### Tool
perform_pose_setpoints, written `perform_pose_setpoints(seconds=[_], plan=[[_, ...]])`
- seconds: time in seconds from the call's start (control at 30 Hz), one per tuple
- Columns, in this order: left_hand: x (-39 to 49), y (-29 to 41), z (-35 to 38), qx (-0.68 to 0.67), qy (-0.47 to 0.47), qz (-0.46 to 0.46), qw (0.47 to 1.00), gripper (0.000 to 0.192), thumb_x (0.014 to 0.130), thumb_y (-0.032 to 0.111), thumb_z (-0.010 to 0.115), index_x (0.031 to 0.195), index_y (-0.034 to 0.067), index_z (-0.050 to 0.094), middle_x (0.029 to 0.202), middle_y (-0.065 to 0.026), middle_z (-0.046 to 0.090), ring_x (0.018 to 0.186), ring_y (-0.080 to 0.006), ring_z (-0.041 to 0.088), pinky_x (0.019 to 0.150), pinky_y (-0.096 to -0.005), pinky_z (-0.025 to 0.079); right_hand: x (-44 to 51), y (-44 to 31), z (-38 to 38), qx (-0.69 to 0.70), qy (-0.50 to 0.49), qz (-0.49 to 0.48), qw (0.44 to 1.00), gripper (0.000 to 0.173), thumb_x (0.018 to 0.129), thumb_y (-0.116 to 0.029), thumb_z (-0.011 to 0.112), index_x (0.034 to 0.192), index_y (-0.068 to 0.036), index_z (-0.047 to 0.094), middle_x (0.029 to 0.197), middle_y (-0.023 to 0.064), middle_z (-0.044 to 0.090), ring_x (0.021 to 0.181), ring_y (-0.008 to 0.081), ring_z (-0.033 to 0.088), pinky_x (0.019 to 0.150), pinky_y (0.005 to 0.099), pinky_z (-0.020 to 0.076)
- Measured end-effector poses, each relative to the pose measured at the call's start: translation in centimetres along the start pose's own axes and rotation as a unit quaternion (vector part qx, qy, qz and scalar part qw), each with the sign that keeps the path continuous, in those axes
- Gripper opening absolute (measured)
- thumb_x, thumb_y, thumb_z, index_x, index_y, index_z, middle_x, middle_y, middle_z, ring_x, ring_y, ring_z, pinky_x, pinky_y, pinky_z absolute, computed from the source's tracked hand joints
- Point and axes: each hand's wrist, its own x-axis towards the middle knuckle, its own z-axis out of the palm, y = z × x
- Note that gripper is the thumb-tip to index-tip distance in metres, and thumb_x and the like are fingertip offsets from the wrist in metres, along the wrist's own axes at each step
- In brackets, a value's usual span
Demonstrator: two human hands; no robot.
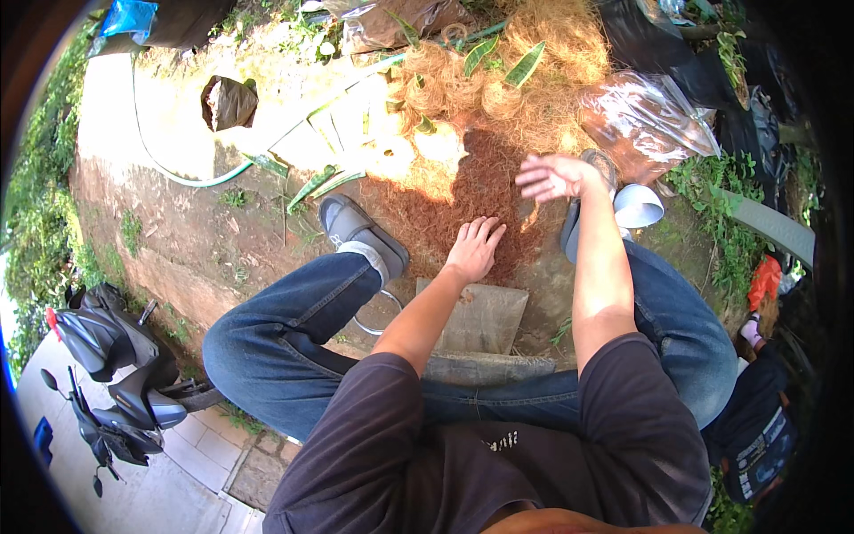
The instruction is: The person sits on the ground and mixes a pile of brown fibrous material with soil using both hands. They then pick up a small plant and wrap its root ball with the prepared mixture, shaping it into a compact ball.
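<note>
My left hand (pixel 475 248) rests palm down on a patch of reddish-brown coconut fibre (pixel 427 220) between my feet, its fingers slightly spread. My right hand (pixel 552 177) is raised near my right sandal, fingers apart, somewhat blurred, with nothing in it. A white bowl (pixel 638 205) lies tilted beside that sandal. Beyond the hands stand several balls wrapped in light fibre (pixel 502 99), some with green snake plant leaves (pixel 525 65) sticking out. Cut leaves (pixel 312 188) lie on the soil near my left sandal (pixel 363 230).
A clear plastic bag of brown material (pixel 644 127) lies at the right, near a plant-grown edge. A green hose (pixel 213 181) curves across the ground. A flat slab (pixel 482 318) lies before me. Motorcycles (pixel 120 394) stand at lower left; another person's clothed body (pixel 754 414) is at the right.
</note>
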Motion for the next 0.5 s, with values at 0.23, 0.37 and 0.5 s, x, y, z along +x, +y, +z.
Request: perform_pose_setpoints(seconds=[0.23,0.37,0.5], plan=[[5.8,-3.8,-3.8,-0.083,0.162,-0.041,0.982,0.077,0.091,0.016,0.065,0.158,0.003,0.029,0.154,-0.0199,0.041,0.145,-0.0395,0.038,0.121,-0.0515,0.031,6.7,7.8,4.9,-0.474,0.381,-0.055,0.792,0.047,0.099,-0.013,0.054,0.144,0.000,0.055,0.137,0.0167,0.064,0.120,0.0384,0.064,0.103,0.0491,0.0516],[11.3,-6.4,-5.6,-0.066,0.096,-0.048,0.992,0.085,0.089,0.012,0.062,0.162,0.000,0.020,0.162,-0.0253,0.033,0.150,-0.0418,0.034,0.124,-0.0496,0.030,8.1,11.1,7.3,-0.421,0.487,-0.217,0.734,0.052,0.099,-0.014,0.053,0.150,-0.004,0.051,0.163,0.0161,0.040,0.150,0.0350,0.037,0.121,0.0465,0.0359],[13.8,-6.5,-5.6,-0.038,0.019,-0.085,0.995,0.085,0.092,0.016,0.058,0.164,-0.002,0.016,0.168,-0.0236,0.028,0.154,-0.0393,0.032,0.125,-0.0488,0.031,8.2,11.3,8.8,-0.416,0.519,-0.291,0.688,0.047,0.097,-0.012,0.056,0.143,-0.006,0.057,0.151,0.0134,0.050,0.141,0.0339,0.046,0.118,0.0480,0.0396]])
